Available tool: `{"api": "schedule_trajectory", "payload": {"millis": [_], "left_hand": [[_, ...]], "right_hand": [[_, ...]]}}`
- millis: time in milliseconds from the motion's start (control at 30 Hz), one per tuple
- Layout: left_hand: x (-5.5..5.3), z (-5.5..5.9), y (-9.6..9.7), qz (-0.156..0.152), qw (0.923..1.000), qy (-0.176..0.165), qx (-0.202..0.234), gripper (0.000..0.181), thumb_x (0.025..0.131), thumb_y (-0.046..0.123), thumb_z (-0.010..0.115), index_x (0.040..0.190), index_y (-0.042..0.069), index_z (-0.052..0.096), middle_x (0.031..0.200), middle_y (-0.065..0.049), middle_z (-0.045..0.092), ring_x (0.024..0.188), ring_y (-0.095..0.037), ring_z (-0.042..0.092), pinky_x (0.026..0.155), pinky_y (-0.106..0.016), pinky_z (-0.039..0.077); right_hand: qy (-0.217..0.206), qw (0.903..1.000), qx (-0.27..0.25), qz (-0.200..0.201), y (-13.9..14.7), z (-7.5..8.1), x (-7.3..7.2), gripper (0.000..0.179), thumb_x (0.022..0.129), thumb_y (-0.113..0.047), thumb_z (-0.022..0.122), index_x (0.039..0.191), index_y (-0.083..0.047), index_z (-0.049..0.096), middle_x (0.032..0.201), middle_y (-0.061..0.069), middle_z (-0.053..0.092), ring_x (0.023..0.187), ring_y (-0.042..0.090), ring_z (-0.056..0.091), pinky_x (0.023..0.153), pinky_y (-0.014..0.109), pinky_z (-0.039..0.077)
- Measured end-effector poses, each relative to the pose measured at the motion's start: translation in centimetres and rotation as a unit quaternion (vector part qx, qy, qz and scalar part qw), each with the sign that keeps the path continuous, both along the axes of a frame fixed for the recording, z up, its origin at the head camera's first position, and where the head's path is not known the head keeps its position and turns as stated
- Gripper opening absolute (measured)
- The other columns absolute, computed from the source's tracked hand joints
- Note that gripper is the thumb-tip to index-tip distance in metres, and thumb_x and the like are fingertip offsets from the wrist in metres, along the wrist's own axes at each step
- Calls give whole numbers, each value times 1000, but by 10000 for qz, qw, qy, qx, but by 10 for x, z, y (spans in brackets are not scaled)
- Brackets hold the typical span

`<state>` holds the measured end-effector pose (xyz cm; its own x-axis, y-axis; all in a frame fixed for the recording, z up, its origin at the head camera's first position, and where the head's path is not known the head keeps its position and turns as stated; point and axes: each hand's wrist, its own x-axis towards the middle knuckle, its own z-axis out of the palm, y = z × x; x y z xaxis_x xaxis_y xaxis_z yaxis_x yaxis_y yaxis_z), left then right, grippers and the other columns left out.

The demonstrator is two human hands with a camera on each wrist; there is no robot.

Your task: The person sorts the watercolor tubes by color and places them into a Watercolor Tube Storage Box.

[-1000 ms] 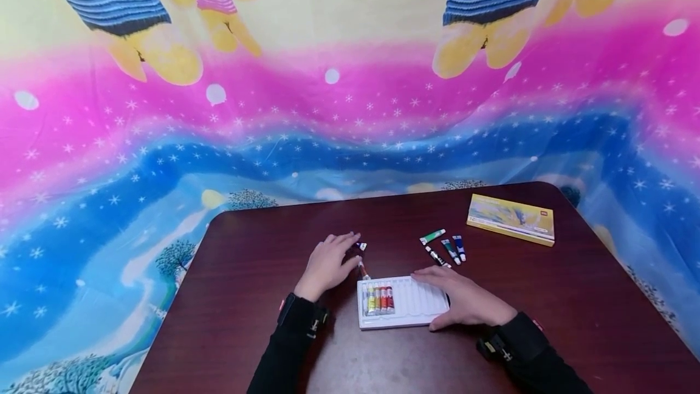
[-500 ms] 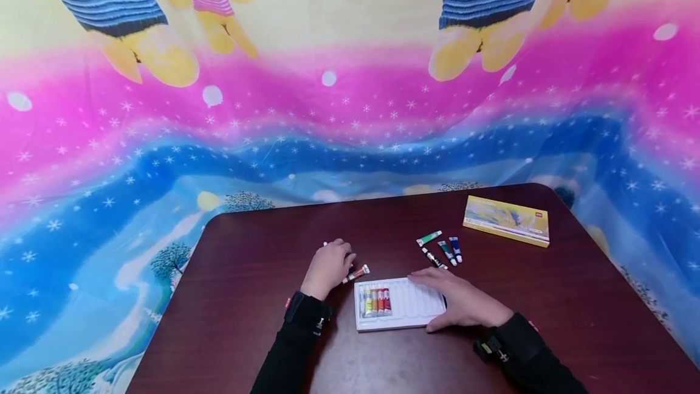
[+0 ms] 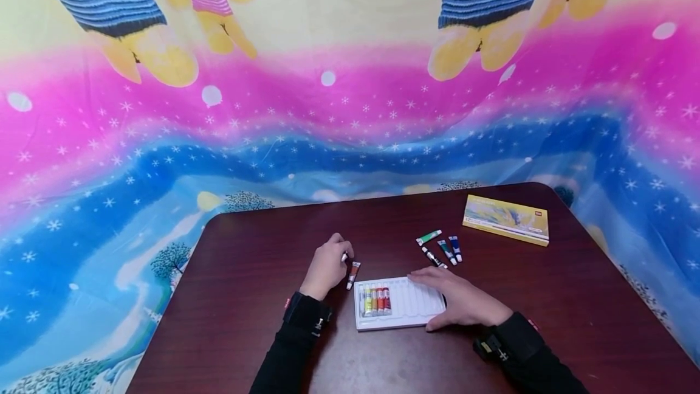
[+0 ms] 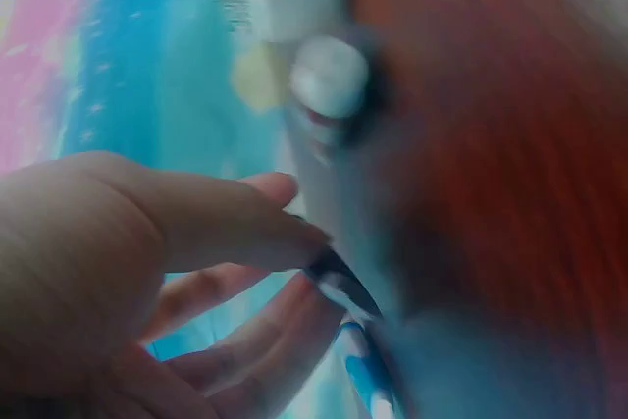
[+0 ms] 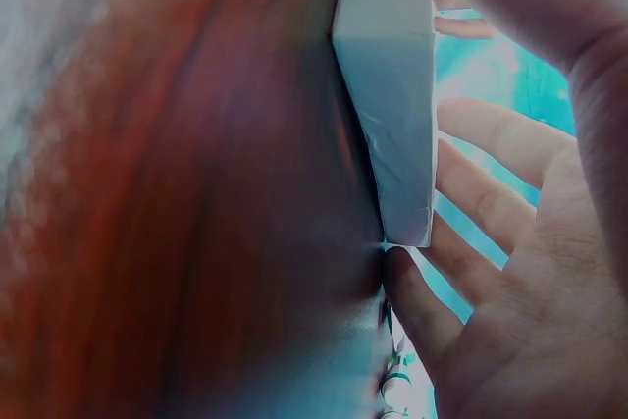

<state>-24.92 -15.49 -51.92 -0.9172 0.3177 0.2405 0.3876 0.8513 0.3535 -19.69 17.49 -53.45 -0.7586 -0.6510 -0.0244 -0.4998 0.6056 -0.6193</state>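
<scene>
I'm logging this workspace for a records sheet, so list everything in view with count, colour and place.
Tray: 1, white, on the table
Tubes in tray: at least 4, yellow to dark red, left part
Brown tube: 1, brown, beside tray's far left corner
Held tube: 1, dark with white cap, left fingers
Loose tubes: 4, light green, dark green, blue, black-and-white, beyond tray
Box: 1, yellow, table's far right
Table: 1, dark reddish-brown, below
Backdrop: patterned, mainly pink, blue, cream, behind
Wrist devices: 2, black, one per wrist
Sleeves: 2, black, both arms
Left hand: 1, pinching held tube
Right hand: 1, holding tray's right end
</scene>
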Motion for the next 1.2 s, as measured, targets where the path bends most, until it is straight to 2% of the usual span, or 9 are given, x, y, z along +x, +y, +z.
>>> {"api": "schedule_trajectory", "payload": {"millis": [100,200,367,533,633,733,933,1100,1200], "left_hand": [[3,9,-3,-23,9957,-241,898,21,90,-6,69,105,7,76,116,-10,64,91,-22,70,81,-36,60],[5,19,-8,-114,9803,-653,1858,24,95,-2,67,116,7,75,120,-15,70,97,-23,72,85,-36,61],[10,34,-16,-467,9359,-1417,3192,33,96,0,68,128,9,71,129,-19,70,113,-32,69,95,-34,59],[22,47,-21,-783,8837,-1950,4181,45,91,-2,74,134,7,68,138,-18,65,122,-37,66,99,-31,58],[28,53,-22,-872,8688,-2088,4405,48,90,1,78,135,10,67,138,-13,65,124,-38,64,100,-31,57],[31,55,-21,-996,8652,-2083,4450,50,89,3,80,137,11,66,144,-11,62,126,-40,62,101,-30,57],[31,57,-18,-1176,8726,-1979,4307,52,88,4,82,137,8,66,153,-4,56,127,-37,62,101,-30,56],[35,55,-9,-1168,8908,-1883,3967,49,87,-1,81,134,5,68,151,-10,58,122,-34,68,98,-30,58],[41,46,4,-1126,9118,-1839,3493,47,85,-3,81,130,2,70,148,-18,59,115,-33,72,93,-29,59]], "right_hand": [[23,10000,-3,12,0,0,0,95,78,-55,86,157,-18,47,154,7,49,135,32,47,105,57,47],[31,10000,-13,8,0,0,0,94,78,-54,87,156,-18,47,154,7,49,135,33,47,104,58,47],[32,10000,4,-40,1,0,0,95,78,-55,87,156,-18,48,154,7,49,135,32,46,105,60,47],[-31,10000,18,-60,1,-1,0,95,78,-55,87,157,-19,47,155,6,48,136,31,46,106,58,47],[-33,10000,-13,-28,0,-2,0,94,79,-54,86,157,-19,47,155,7,48,135,31,46,106,57,47],[-53,10000,-8,-53,0,-1,0,94,79,-54,86,157,-19,47,155,6,48,136,31,46,107,57,47],[-22,10000,-81,-46,1,0,0,94,79,-54,86,157,-18,47,155,9,48,136,34,45,105,61,46],[36,10000,-53,-42,0,-2,1,94,79,-55,86,156,-19,48,154,9,49,135,33,47,105,59,48],[36,10000,-40,-42,0,-2,1,94,79,-55,86,157,-19,47,154,8,49,135,33,47,105,59,47]]}}
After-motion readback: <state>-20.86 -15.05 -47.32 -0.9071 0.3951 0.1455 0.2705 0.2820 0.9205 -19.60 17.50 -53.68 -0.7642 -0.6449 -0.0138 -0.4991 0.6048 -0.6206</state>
